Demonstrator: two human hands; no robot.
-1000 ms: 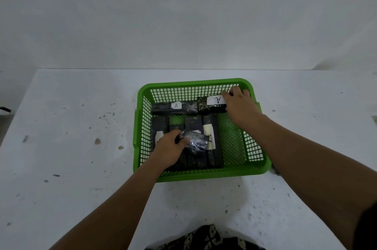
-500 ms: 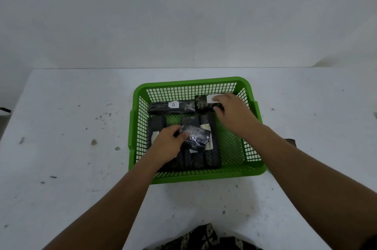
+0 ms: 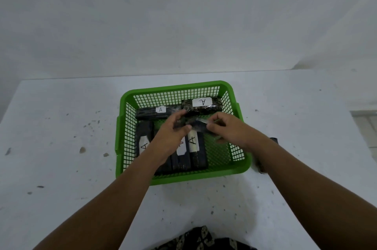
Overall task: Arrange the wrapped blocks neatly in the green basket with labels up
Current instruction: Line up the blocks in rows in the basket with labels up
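The green basket point(image 3: 228, 90) stands mid-table with several black wrapped blocks inside. Two lie crosswise along its far wall, a left one point(image 3: 151, 113) and a right one point(image 3: 212, 105), each with a white "A" label up. Lengthwise blocks fill the left part, one at the far left point(image 3: 143, 137) and one beside my arm point(image 3: 196, 154), labels up. Over the basket's middle both hands hold one small wrapped block point(image 3: 193, 124) between them. My left hand point(image 3: 173, 135) grips its left end, my right hand point(image 3: 226, 129) its right end. Its label is not visible.
The white table point(image 3: 61, 168) is speckled with small dark bits and chips left of the basket. A dark object point(image 3: 273, 139) lies right of the basket, mostly hidden behind my right forearm. A plain wall rises behind the table's far edge.
My right hand left the far right block and came back to the middle, taking the other end of the small block. My left hand lifted that block up and forward.
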